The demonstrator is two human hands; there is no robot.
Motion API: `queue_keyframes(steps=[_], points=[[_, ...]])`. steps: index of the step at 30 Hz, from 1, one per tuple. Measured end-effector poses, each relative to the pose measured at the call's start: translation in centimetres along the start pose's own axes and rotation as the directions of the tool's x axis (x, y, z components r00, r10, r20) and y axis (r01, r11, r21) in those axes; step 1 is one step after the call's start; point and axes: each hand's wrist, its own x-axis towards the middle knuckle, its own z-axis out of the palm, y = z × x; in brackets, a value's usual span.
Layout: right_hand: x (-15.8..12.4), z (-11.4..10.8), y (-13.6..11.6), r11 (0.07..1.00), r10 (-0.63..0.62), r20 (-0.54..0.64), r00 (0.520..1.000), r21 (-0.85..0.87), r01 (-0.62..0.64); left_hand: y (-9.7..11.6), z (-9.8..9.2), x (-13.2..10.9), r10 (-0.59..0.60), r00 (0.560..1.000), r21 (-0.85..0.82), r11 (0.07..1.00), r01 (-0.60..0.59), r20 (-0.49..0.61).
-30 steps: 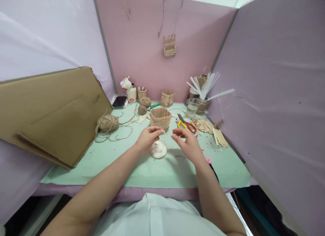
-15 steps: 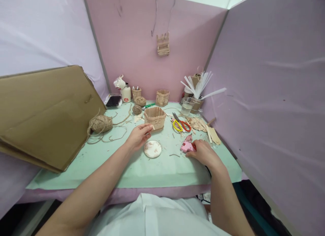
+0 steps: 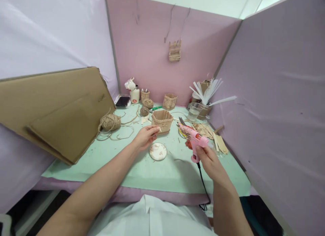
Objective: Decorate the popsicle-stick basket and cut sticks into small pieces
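My right hand (image 3: 209,158) grips a pink hot glue gun (image 3: 195,137), raised above the table with its nozzle toward the back left and its black cord (image 3: 201,176) hanging down. Pinched in the fingertips of my left hand (image 3: 146,137) is a small pale wood piece (image 3: 159,129), partly covered by the fingers. Just behind that hand stands a wooden basket (image 3: 163,125) with a scalloped rim. A round white dish (image 3: 157,151) holding a few small bits lies below the left fingers. The glue gun partly hides the scissors (image 3: 181,121).
Twine balls (image 3: 110,122) and a large cardboard sheet (image 3: 63,117) occupy the left. At the back are another wooden holder (image 3: 170,101) and green-handled pliers (image 3: 156,108). White glue sticks (image 3: 207,92), a clear cup (image 3: 193,111) and flat wood sticks (image 3: 220,143) stand or lie on the right.
My right hand has lifted the glue gun off the table and turned it upright. My left hand keeps its pinch on the wood piece. The whole view has shifted slightly.
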Motion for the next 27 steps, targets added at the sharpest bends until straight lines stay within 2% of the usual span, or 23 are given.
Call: queue_keyframes(steps=[4,8,18,27], points=[[-0.1,2.6,-0.2,0.991,0.059,-0.042,0.997,0.124,-0.054,0.0,0.0,-0.1,0.003,1.000,0.008,1.000,-0.003,-0.003],[0.0,3.7,0.5,0.987,0.068,-0.078,0.995,0.149,-0.056,-0.1,-0.1,-0.2,-0.016,1.000,0.031,0.999,0.015,0.022],[0.3,4.5,1.2,0.976,0.057,-0.086,0.995,0.215,-0.037,-0.4,-0.4,-0.1,-0.028,0.997,-0.009,1.000,0.029,0.074],[0.2,4.6,1.0,0.968,0.062,-0.095,0.994,0.248,-0.037,-0.3,-0.3,-0.2,-0.044,0.998,-0.014,0.999,0.045,0.044]])
